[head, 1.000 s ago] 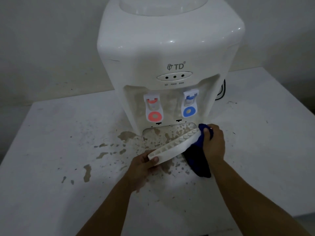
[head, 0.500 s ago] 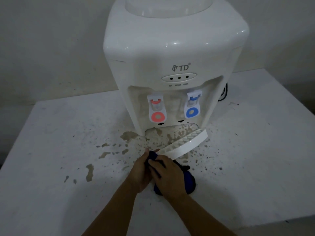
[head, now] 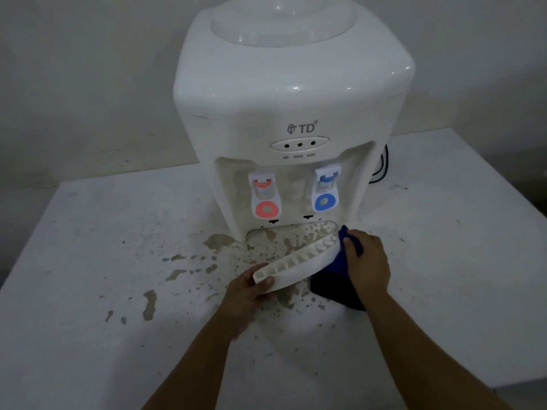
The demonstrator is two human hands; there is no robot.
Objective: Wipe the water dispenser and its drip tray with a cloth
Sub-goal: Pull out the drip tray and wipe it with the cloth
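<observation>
Both hands busy: left grips the drip tray, right clutches the cloth

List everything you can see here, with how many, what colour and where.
water dispenser: one, white, back centre of the table
red tap: one, in the recess, left
blue tap: one, in the recess, right
drip tray: one, white, pulled out, held tilted
cloth: one, dark blue, at the tray's right end
brown stains: many, on the table
table: one, white
cable: one, black, behind the dispenser
left hand: grips the tray's left end
right hand: presses the cloth on the tray
</observation>
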